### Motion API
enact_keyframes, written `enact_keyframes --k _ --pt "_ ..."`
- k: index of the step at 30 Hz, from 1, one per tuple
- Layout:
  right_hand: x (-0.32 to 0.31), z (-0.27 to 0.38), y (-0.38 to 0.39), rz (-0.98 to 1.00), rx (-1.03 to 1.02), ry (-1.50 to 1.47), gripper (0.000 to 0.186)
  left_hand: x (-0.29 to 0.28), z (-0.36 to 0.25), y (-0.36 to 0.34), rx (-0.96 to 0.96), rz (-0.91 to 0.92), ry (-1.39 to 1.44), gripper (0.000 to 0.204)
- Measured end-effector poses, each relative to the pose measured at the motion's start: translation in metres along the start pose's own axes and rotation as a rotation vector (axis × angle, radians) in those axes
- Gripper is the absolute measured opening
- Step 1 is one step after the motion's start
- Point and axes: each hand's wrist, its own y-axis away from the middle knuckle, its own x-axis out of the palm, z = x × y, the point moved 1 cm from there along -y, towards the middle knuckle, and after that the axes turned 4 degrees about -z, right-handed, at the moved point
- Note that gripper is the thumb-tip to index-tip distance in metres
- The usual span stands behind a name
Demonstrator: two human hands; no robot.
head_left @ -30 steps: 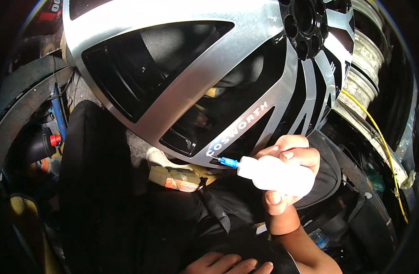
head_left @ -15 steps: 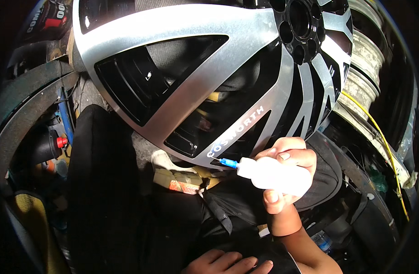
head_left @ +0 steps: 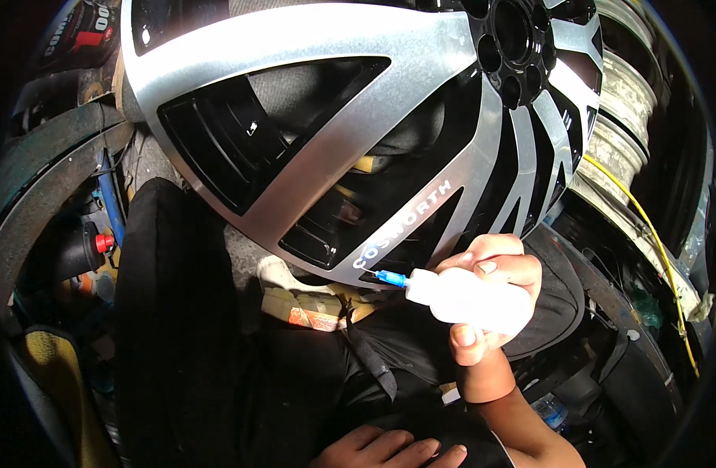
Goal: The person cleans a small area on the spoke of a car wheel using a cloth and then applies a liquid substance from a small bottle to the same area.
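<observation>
My right hand [head_left: 494, 273] is wrapped round a white plastic squeeze bottle [head_left: 471, 300], which points left. Its blue fitting [head_left: 390, 278] carries a thin needle, whose tip is at the lower end of white lettering on a spoke [head_left: 424, 210] of a silver and black alloy wheel [head_left: 350, 109]. The wheel lies tilted above my lap, its black hub [head_left: 517, 86] at the top right. At the bottom, my left hand [head_left: 393, 452] rests on dark cloth, fingers apart and partly out of view.
Worn rims [head_left: 623, 93] are stacked on the right beside a yellow hose [head_left: 642, 214]. On the left are curved metal pieces [head_left: 38, 156], a blue tube [head_left: 108, 195] and a black part with a red cap [head_left: 104, 242]. A pale, yellow-taped object [head_left: 315, 304] lies beneath the wheel.
Over the last second the view shifts slightly, the wheel appearing a little to the right. My right hand and bottle move a little within the picture; the needle stays at the same letters.
</observation>
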Motion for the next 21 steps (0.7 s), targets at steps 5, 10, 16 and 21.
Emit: enact_keyframes --k 5,10,16,21 --pt "0.0027 0.0010 0.0011 -0.040 0.039 -0.095 0.054 -0.0008 -0.0013 -0.0013 -0.004 0.002 0.011 0.028" --pt "0.0015 0.0029 0.0028 -0.022 0.077 -0.087 0.054 -0.0014 0.0003 -0.0011 -0.008 0.012 0.008 0.028" --pt "0.0003 0.0023 0.0022 -0.014 0.082 -0.094 0.052 -0.0017 -0.0015 -0.0028 -0.039 0.024 0.019 0.028" --pt "-0.0013 0.0001 0.0008 0.019 0.037 -0.065 0.052 -0.0018 -0.0010 -0.0025 -0.047 0.036 0.025 0.028"
